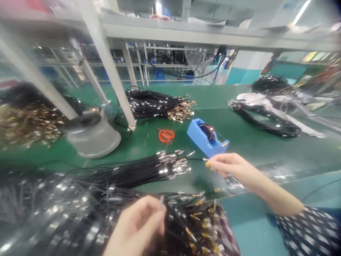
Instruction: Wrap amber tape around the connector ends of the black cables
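My right hand (229,165) is closed in a pinch on the end of a thin black cable (197,159), just in front of a blue tape dispenser (206,138). Something small and yellow shows at its fingertips. Lower down, my left hand (141,222) is blurred, thumb and fingers pressed together around a small greyish piece (161,202) whose kind I cannot make out. Under and beside it lies a heap of black cables (183,227) with yellow and metal ends. A cable bundle (144,169) with silvery ends lies just beyond.
Orange-handled scissors (166,135) lie on the green tabletop (149,138). Another cable bundle (157,105) is behind them. A grey spool-shaped object (92,137) stands left, near white shelf posts (108,64). Coiled black cable (269,122) and white cloth (290,113) lie at right.
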Motion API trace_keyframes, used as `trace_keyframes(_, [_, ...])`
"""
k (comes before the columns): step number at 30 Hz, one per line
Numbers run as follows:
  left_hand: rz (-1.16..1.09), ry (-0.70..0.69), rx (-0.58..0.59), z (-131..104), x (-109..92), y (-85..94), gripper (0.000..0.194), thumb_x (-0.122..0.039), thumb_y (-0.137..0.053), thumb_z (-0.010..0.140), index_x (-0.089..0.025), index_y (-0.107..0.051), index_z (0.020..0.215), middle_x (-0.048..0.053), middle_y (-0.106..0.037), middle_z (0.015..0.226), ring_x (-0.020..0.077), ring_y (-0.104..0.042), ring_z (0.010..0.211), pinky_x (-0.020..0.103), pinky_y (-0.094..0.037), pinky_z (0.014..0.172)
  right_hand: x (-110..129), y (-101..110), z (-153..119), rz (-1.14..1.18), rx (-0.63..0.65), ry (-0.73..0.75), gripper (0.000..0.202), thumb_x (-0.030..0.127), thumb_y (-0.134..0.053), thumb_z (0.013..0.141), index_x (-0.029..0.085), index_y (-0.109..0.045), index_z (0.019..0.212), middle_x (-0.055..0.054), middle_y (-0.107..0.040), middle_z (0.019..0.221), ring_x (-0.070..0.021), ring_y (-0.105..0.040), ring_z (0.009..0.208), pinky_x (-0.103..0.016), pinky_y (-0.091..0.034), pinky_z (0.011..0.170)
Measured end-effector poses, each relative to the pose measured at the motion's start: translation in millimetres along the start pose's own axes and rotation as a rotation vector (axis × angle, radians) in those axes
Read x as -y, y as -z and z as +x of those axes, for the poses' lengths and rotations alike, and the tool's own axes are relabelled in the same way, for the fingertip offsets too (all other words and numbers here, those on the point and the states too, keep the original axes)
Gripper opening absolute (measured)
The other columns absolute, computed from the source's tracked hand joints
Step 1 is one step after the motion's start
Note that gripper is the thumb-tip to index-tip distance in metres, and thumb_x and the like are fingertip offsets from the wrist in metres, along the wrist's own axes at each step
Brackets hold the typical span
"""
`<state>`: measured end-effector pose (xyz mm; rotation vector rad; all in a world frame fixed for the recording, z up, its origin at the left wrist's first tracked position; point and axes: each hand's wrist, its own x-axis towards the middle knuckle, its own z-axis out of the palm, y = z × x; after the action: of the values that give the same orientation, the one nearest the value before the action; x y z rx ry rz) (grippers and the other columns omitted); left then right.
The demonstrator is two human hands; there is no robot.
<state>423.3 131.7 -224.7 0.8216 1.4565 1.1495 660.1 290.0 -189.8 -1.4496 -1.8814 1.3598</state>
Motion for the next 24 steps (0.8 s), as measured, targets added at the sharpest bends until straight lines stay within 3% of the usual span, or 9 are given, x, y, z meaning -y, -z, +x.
trace_keyframes(3, [-0.05,-0.031,-0.056,-1.9,-8.1,-7.4,0.026,-0.038,-0.07,0.074,-0.013,-0.064,0.078,0.001,-0.059,0.063,0.0064,-0.044,0.053,0.019,-0.041,0.061,22.5,-32.5,-18.2,0.237,0.345,-0.005,0.044,0.051,-0.064,0.079,0.008,-0.069,0.087,-0.002,-0.053,0.065,-0.0044,-0.037,0.051,-0.02,-0.03,0.054])
trace_keyframes(7, [-0.04,-0.059,-0.11,-5.5,-16.7,-13.4,0.021,-0.03,-0.069,0.072,-0.013,-0.068,0.084,0.002,-0.062,0.071,0.009,-0.053,0.063,0.019,-0.043,0.064,33.1,-62.2,-24.3,0.281,0.509,0.034,0.04,0.045,-0.058,0.087,0.007,-0.066,0.08,-0.003,-0.054,0.069,-0.0037,-0.038,0.052,-0.019,-0.029,0.052])
trace_keyframes(12, [0.057,-0.1,-0.115,-3.4,-7.9,-10.3,0.027,-0.034,-0.07,0.074,-0.014,-0.069,0.091,0.005,-0.066,0.079,0.0126,-0.057,0.069,0.021,-0.046,0.066,37.3,-71.3,-23.5,0.219,0.552,0.028,0.035,0.038,-0.052,0.089,0.009,-0.061,0.073,0.001,-0.043,0.053,-0.0061,-0.035,0.049,-0.02,-0.027,0.049])
trace_keyframes(18, [0.239,-0.197,-0.188,-0.6,-2.7,-13.1,0.016,-0.032,-0.069,0.075,-0.015,-0.068,0.076,0.004,-0.066,0.076,0.0132,-0.057,0.065,0.022,-0.045,0.061,49.4,-75.4,-30.7,0.124,0.482,-0.094,0.028,0.028,-0.049,0.09,0.011,-0.058,0.069,0.004,-0.037,0.044,-0.0059,-0.029,0.043,-0.021,-0.02,0.045])
trace_keyframes(24, [0.435,-0.476,-0.384,-10.2,-2.8,-28.3,0.015,-0.021,-0.066,0.08,-0.017,-0.066,0.066,0.001,-0.059,0.062,0.0111,-0.047,0.053,0.023,-0.037,0.055,45.8,-81.3,-29.3,0.122,0.468,-0.062,0.031,0.029,-0.048,0.092,0.01,-0.059,0.069,0.003,-0.04,0.044,-0.0062,-0.034,0.043,-0.021,-0.026,0.048])
